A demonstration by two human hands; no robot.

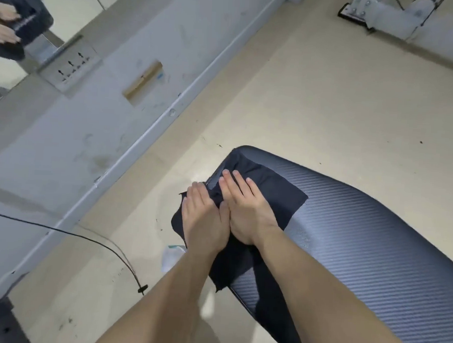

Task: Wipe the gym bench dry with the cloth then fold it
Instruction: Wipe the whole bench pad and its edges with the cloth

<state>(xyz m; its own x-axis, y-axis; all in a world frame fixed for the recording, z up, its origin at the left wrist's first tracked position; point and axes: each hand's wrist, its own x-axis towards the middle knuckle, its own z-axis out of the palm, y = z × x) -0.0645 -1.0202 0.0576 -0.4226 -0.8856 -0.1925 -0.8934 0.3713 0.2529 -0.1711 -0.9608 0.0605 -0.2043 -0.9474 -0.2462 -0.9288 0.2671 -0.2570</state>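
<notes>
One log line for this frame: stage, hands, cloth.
stage: wiping | left hand: flat, presses cloth at bench edge | right hand: flat on cloth | cloth: spread, overhangs edge

We record even, fairly bright light from overhead. The ribbed grey-black padded bench (354, 232) carries a soft sheen; the pale beige floor (317, 102) shows a faint shadow near the lower edge. Wide-angle distortion slants the white wall trim (153, 132). Detail is slightly soft throughout.
</notes>
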